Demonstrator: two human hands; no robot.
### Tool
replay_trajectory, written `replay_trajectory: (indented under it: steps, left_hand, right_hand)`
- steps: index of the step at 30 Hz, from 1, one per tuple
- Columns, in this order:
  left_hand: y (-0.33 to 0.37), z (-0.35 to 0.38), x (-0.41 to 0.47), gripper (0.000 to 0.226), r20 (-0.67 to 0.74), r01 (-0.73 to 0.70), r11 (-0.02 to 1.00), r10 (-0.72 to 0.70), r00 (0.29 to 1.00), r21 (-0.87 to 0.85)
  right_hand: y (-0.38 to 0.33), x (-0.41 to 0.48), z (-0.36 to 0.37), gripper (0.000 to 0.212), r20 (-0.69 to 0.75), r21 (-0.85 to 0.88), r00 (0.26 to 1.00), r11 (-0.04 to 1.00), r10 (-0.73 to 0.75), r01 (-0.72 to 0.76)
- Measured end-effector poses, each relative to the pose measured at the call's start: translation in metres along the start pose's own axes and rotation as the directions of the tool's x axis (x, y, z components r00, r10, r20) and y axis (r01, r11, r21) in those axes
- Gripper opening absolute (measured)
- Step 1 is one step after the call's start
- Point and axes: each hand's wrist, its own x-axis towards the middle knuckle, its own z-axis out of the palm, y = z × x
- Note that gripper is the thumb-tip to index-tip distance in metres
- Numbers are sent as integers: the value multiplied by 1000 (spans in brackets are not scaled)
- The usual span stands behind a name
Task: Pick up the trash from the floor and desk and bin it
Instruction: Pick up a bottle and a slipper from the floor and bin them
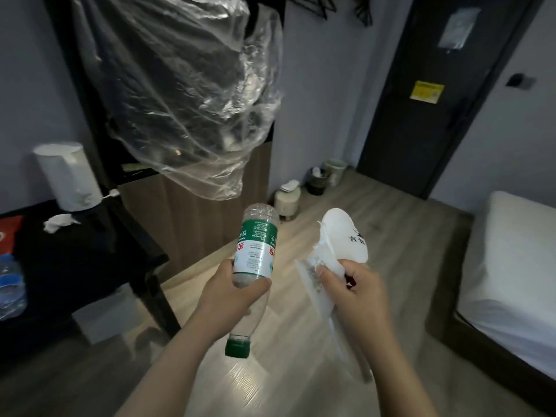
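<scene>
While both hands are loaded, neither item has reached a bin. Task judged roughly mid-way, at collection stage.

Left hand (231,296): fingers and thumb wrapped round the mid-body of an empty plastic bottle (255,245) w/ green label. Held inverted, green cap toward the person. Grip clamped on the bottle.

Right hand (355,293): fingers curled, pinching a white slipper (346,239) together w/ a torn clear wrapper (313,281).

Both loads are held above the floor (301,371), approx. mid-room.

Bins: small dark bin (316,182) on the floor by the far wall, well apart from the hands, w/ contents showing inside. Pale lidded bin (287,200) stands near it, lid down. Which one is intended: cannot tell.

Outstanding on desk (75,266): crumpled tissue (58,222) beside the white kettle (67,176). Blue bottle (10,284) at the left edge; trash or not, unclear.

Floor under the desk is dark, so litter there is not verifiable.

Assessment: the two held items need carrying to a bin and dropping, then the desk items. W/ both hands full, desk pick-up probably needs a bin trip first.
</scene>
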Motion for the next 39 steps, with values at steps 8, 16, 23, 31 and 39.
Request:
replay_trajectory:
  steps: [8,16,23,31,39]
  left_hand:
    - [26,63,119,55,169,-38,998,45,985,-43]
    - [72,66,280,46,239,-89,996,94,967,-32]
    - [90,91,382,45,261,-30,998,43,964,-53]
    - [118,157,506,56,239,-79,997,79,968,-10]
    - [184,246,638,58,190,-127,989,111,976,73]
  right_hand:
    - [67,91,-5,32,-124,-128,988,986,88,-103]
    - [92,218,34,32,-201,-169,972,973,121,-156]
    - [129,305,54,35,-183,-178,963,957,197,-230]
    - [206,429,51,29,-218,-116,947,957,235,-264]
    - [280,579,14,28,-198,-47,944,960,263,-277]
